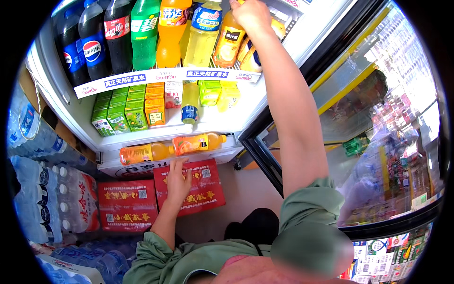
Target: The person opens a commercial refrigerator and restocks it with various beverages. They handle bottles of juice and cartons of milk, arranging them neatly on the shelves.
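Note:
High on the fridge shelf (170,76), my right hand (251,15) is at the top of an upright orange juice bottle (228,41), its fingers around the cap end. My left hand (179,181) hovers low over a red carton (207,188), fingers apart and holding nothing. Just beyond those fingertips, two orange juice bottles lie on their sides along the fridge's bottom ledge: one at left (142,153), the other at right (198,143). A pale yellow drink bottle (202,39) stands left of the bottle at my right hand.
Cola bottles (94,46), a green soda bottle (144,39) and an orange soda bottle (171,39) share the shelf. Drink boxes (136,110) and a lying bottle (189,101) are below. The glass door (354,135) stands open at right. Shrink-wrapped bottles (35,198) crowd the left.

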Demonstrator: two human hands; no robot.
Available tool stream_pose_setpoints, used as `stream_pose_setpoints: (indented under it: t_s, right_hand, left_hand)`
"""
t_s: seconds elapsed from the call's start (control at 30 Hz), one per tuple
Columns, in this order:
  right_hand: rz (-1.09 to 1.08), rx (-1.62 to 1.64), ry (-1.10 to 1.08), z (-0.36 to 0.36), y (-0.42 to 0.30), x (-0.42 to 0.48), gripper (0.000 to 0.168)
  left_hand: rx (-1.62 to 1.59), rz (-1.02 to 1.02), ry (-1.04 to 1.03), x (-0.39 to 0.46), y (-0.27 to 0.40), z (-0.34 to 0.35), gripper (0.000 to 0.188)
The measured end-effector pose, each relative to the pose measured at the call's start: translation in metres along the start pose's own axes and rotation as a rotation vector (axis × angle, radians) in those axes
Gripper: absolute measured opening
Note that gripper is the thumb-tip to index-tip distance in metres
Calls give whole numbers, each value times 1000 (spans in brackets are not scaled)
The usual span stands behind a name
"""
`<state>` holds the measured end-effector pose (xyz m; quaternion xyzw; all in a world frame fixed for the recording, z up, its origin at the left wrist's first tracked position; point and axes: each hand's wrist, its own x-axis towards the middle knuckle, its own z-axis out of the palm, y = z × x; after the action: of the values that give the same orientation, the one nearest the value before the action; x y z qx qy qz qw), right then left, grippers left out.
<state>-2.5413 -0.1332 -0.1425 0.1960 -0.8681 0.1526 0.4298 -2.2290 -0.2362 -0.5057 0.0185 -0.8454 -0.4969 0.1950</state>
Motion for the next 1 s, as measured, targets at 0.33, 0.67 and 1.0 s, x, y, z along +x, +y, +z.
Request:
stream_pose_setpoints:
  t_s: [0.33, 0.67, 1.0]
  right_hand:
    - [-243, 435, 288, -33, -7, -170, 13]
    - [-318, 133, -815, 64, -21, -315, 49]
    - [-258, 123, -850, 60, 29, -381, 69]
  left_hand:
    - [5, -63, -42, 2, 3, -10, 40]
    - [68, -69, -15, 0, 2, -12, 42]
    - [136, -126, 29, 6, 1, -8, 48]
